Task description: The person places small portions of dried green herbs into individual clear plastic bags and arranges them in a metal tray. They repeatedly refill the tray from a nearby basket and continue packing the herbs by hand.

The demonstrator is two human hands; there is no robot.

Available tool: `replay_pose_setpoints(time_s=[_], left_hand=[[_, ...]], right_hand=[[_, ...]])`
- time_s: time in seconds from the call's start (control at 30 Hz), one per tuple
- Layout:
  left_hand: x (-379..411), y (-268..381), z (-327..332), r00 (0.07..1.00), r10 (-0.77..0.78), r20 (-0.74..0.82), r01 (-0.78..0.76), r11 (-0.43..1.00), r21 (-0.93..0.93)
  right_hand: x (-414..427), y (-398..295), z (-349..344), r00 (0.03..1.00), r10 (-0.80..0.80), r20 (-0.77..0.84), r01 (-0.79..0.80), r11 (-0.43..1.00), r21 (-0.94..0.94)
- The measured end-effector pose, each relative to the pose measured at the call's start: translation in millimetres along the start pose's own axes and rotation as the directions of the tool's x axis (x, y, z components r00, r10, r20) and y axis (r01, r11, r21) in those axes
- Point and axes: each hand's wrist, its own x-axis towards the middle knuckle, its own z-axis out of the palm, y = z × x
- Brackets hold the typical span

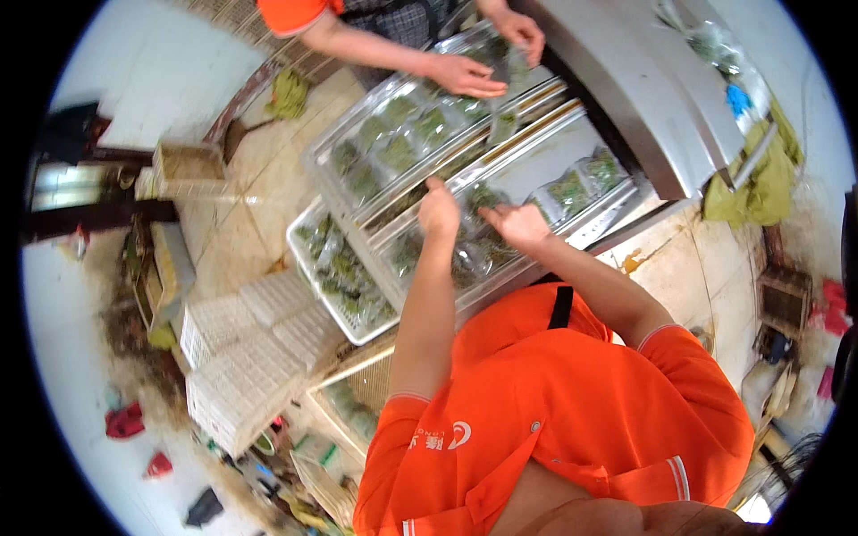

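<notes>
My left hand (440,209) is at the near sealing bar of a double-chamber vacuum packing machine, its fingertips by the metal strip (462,179). To the right, my right hand (515,226) touches a clear plastic bag of green plant matter (484,196) lying in the near chamber. More such bags lie below my hands, and a few filled bags (570,190) line up at the chamber's right end. In the far chamber lie several filled bags (400,153). What my left fingers touch is not clear.
Across the machine, a co-worker's hands (469,75) handle small bags. The raised steel lid (623,74) stands at the right. A white plastic basket (299,248) of filled bags adjoins the machine's left end, with stacked white crates (241,375) beside it. A tiled floor (268,167) lies beyond.
</notes>
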Motion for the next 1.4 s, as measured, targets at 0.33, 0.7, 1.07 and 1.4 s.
replay_pose_setpoints(time_s=[0.33, 0.7, 1.07, 1.4], left_hand=[[-6, 5, 17, 0.970, -0.066, -0.235, 0.054, 0.997, -0.060], [-59, 8, -9, 0.914, -0.241, -0.326, 0.053, 0.867, -0.495], [-126, 37, 40, 0.933, -0.198, -0.301, -0.022, 0.803, -0.595], [-138, 72, 51, 0.957, -0.154, -0.246, 0.015, 0.873, -0.488]], right_hand=[[-89, 89, -158, 0.784, 0.442, -0.436, -0.342, 0.894, 0.291], [-150, 490, -275, -0.133, 0.895, -0.426, -0.487, 0.315, 0.815], [-73, 612, -285, -0.030, 0.916, -0.401, -0.681, 0.275, 0.679], [-67, 612, -278, 0.241, 0.901, -0.360, -0.433, 0.431, 0.792]])
